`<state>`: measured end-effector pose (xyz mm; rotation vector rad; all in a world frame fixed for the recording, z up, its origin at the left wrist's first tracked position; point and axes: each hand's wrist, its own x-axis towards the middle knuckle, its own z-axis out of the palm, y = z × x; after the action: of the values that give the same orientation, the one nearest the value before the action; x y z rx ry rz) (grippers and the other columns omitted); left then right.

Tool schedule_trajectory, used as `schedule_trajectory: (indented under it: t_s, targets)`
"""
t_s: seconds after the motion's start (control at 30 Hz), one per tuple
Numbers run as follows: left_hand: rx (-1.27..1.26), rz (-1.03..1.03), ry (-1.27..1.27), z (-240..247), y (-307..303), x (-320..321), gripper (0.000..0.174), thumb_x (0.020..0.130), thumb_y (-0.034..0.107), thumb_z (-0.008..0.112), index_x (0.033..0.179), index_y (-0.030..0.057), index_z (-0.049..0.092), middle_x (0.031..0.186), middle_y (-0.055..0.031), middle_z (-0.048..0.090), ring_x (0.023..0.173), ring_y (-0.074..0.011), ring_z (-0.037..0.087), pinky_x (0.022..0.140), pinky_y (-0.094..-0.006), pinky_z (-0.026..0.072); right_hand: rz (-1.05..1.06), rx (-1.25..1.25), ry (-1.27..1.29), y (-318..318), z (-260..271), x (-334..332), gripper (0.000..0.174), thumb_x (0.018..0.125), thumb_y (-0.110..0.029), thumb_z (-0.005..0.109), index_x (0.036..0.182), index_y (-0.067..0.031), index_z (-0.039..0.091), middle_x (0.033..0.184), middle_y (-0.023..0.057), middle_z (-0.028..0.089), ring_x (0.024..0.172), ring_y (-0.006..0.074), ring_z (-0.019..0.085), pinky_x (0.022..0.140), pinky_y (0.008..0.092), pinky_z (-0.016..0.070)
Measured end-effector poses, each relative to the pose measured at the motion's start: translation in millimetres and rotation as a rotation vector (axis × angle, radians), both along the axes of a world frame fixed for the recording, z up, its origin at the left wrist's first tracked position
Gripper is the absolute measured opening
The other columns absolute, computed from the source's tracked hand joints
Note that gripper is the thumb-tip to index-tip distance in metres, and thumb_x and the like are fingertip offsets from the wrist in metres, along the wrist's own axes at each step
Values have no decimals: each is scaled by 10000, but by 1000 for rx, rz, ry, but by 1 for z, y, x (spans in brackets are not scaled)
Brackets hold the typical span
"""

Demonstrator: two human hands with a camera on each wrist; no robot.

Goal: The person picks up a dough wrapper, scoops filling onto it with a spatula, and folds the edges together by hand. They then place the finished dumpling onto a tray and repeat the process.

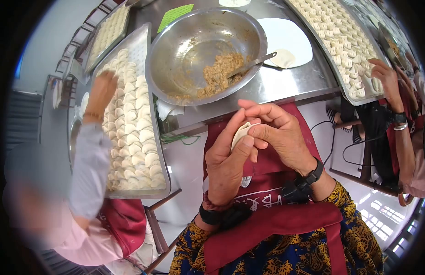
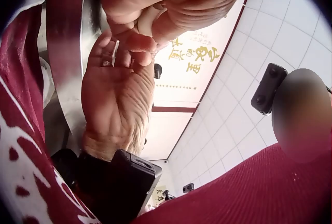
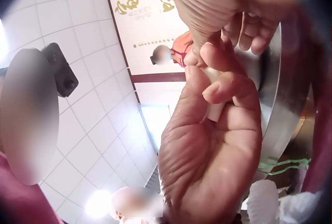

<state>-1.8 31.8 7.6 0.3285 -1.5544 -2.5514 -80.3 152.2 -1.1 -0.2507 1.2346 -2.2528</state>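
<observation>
A folded dumpling wrapper [image 1: 240, 135] lies between the two hands, in front of the apron. The left hand [image 1: 226, 165] holds it from below, thumb on the near side. With thumb and fingers, the right hand [image 1: 286, 135] pinches its upper edge. In the left wrist view, the pale dough [image 2: 147, 21] shows within the left hand [image 2: 179, 1], and the right hand [image 2: 116, 99] is beneath. The right wrist view has the dough [image 3: 215, 111] in the left hand [image 3: 210, 154], the right hand [image 3: 228, 6] above. Any filling inside is hidden.
A steel bowl [image 1: 176, 50] with filling [image 1: 219, 73] and a spoon [image 1: 251, 65] stands ahead. Trays of dumplings [image 1: 165, 176] flank it. One round wrapper [image 1: 282, 58] rests on a white board [image 1: 290, 34]. Other people's arms reach over the left and right trays.
</observation>
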Motion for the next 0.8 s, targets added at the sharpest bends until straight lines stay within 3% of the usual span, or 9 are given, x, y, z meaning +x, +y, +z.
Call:
schedule_trajectory:
  t_s: [0.17, 0.23, 0.43, 0.57, 0.63, 0.67, 0.73, 0.8]
  targets:
    - [-22, -31, -36, 2, -1, 1, 514, 976, 27, 546, 1462, -34, 390, 1107, -121, 642, 887, -150, 617, 692, -240, 478, 155, 18, -57, 11, -2, -5, 211, 928, 5, 615, 1128, 68, 638, 900, 91, 637, 621, 114, 556, 575, 294, 568]
    - [-11, -73, -29, 0, -4, 1, 522, 976, 27, 547, 1467, -37, 380, 1114, -125, 642, 888, -155, 623, 685, -239, 479, 168, -24, -70, 11, -7, -5, 154, 935, 4, 601, 1064, 70, 652, 1000, 122, 647, 621, 115, 558, 580, 297, 568]
    - [32, -67, -38, -5, -3, 1, 501, 986, 46, 543, 1454, -51, 393, 1138, -129, 642, 924, -167, 638, 702, -243, 473, -52, 11, 138, 8, -18, -2, 82, 940, -6, 600, 955, 63, 643, 1201, 194, 617, 649, 114, 595, 637, 273, 568]
    - [11, -79, -20, -4, -4, 1, 433, 1005, 68, 527, 1420, -33, 458, 1137, -110, 646, 933, -139, 631, 719, -233, 472, 28, 6, 46, 10, -9, -2, 69, 933, -6, 613, 941, 57, 640, 1195, 196, 623, 667, 109, 618, 679, 261, 559]
    - [6, -77, -25, -3, -4, 2, 402, 1012, 72, 522, 1404, -14, 493, 1124, -95, 652, 929, -113, 623, 725, -221, 478, 39, 67, 99, 12, -13, -4, 45, 914, 2, 634, 922, 43, 649, 1199, 198, 629, 807, 143, 658, 794, 277, 543]
    - [-13, -89, -38, -1, -5, 2, 392, 1016, 80, 517, 1397, -12, 502, 1129, -88, 643, 921, -111, 617, 727, -224, 477, 39, 68, 97, 12, -15, -4, 45, 914, 2, 634, 922, 43, 649, 1199, 198, 629, 807, 143, 658, 794, 277, 543]
    - [-30, -99, -51, -2, -7, 3, 383, 1020, 87, 512, 1391, -11, 512, 1135, -82, 635, 913, -109, 611, 728, -227, 475, 20, 126, 232, 14, -20, -5, 42, 889, 10, 655, 926, 24, 671, 1215, 186, 625, 981, 180, 648, 913, 299, 503]
    - [-59, -143, -72, -4, -10, 4, 377, 1039, 146, 490, 1382, -7, 525, 1114, -70, 626, 885, -103, 593, 731, -235, 472, 39, 163, 280, 17, -20, -5, 46, 880, 14, 662, 923, 14, 678, 1229, 183, 619, 1035, 188, 630, 938, 305, 489]
